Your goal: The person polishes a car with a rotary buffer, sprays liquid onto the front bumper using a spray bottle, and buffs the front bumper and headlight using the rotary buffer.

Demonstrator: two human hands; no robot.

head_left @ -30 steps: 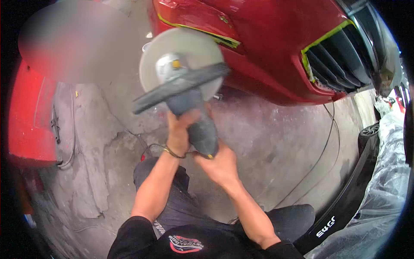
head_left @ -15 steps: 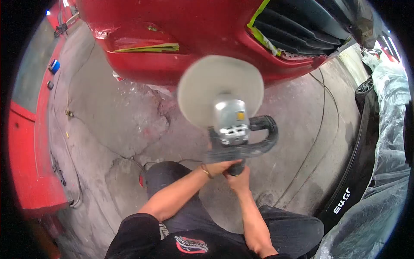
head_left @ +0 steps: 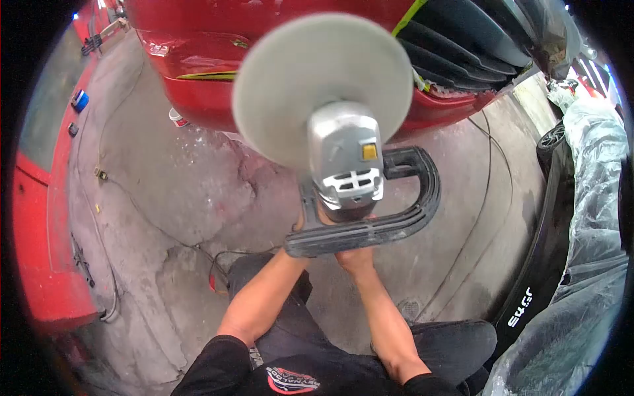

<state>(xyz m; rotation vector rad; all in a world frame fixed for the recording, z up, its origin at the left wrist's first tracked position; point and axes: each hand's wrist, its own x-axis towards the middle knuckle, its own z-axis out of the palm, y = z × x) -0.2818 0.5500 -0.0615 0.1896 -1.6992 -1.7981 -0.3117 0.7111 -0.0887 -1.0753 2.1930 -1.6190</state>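
A polisher (head_left: 347,155) with a round pale pad and a black loop handle is raised in front of the red car bumper (head_left: 198,39). Behind the loop handle, my left hand (head_left: 297,243) is closed on the tool, its fingers mostly hidden. My right hand (head_left: 355,257) grips the polisher's body low down, partly covered by the handle. The pad (head_left: 320,79) faces the bumper and overlaps it in view; contact cannot be made out. Yellow-green tape (head_left: 208,76) edges a bumper opening, and more borders the black grille (head_left: 456,53).
Red bodywork (head_left: 56,284) stands at the left. A cable (head_left: 148,221) crosses the concrete floor toward my knee, and another (head_left: 489,178) runs at the right. A black car part (head_left: 528,277) and clear plastic sheeting (head_left: 588,218) line the right edge. A small cup (head_left: 177,117) sits beneath the bumper.
The view has swung left since the first frame. The polisher has turned and risen, and now looks larger and nearer the camera, with its loop handle facing me. Both hands stay on it.
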